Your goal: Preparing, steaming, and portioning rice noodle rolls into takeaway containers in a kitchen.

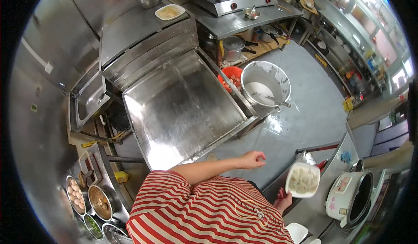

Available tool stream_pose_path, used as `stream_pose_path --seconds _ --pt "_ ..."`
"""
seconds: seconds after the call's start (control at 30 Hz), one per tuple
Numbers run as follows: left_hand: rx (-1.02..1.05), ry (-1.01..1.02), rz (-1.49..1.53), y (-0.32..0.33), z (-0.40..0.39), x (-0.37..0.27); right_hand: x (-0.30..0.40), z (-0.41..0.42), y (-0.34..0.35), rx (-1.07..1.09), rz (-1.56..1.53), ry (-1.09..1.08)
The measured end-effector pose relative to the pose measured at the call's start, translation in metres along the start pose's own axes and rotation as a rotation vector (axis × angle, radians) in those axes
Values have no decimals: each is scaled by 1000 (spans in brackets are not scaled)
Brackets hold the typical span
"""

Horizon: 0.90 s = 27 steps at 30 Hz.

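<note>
My right hand (283, 200) grips the lower left edge of a white square dish (303, 180), which is tilted and slightly blurred. Pale food, possibly dumplings, fills the dish. It is held above a steel counter at the right. My left hand (252, 160) hangs over the grey floor in front of my striped shirt, fingers loosely bent and holding nothing. Beyond that hand lies a wide flat steel griddle or worktop (186, 103) with a raised rim. White dishes (296, 232) stand on the counter below my right hand.
A white rice cooker (343, 196) stands open at the right. A large metal pot (266, 81) with white liquid and a ladle sits beside a red basket (231, 74). At lower left are a bowl of eggs (75, 195) and a pot of brown food (100, 203).
</note>
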State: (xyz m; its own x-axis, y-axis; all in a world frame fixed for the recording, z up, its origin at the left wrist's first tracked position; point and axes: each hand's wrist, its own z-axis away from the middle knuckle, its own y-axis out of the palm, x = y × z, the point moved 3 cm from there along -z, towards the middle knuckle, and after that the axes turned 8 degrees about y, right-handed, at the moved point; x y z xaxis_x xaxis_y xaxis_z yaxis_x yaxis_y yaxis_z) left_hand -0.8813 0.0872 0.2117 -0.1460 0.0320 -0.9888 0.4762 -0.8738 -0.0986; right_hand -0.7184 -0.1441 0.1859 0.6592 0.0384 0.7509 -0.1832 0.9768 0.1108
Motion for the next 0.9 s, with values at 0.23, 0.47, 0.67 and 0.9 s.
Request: stream_pose_path --seconds 0.23,0.47,0.67,0.9 --pt "-320 13 409 -96 10 -23 18 45 223 781 417 -155" --pt "-1140 236 463 -293 95 -72 -9 138 445 1417 741 -252" --pt "-1595 384 343 -480 144 -66 -57 140 473 1497 887 -263" --pt "-1626 521 492 -642 143 -15 -78 53 422 1211 1059 -205"
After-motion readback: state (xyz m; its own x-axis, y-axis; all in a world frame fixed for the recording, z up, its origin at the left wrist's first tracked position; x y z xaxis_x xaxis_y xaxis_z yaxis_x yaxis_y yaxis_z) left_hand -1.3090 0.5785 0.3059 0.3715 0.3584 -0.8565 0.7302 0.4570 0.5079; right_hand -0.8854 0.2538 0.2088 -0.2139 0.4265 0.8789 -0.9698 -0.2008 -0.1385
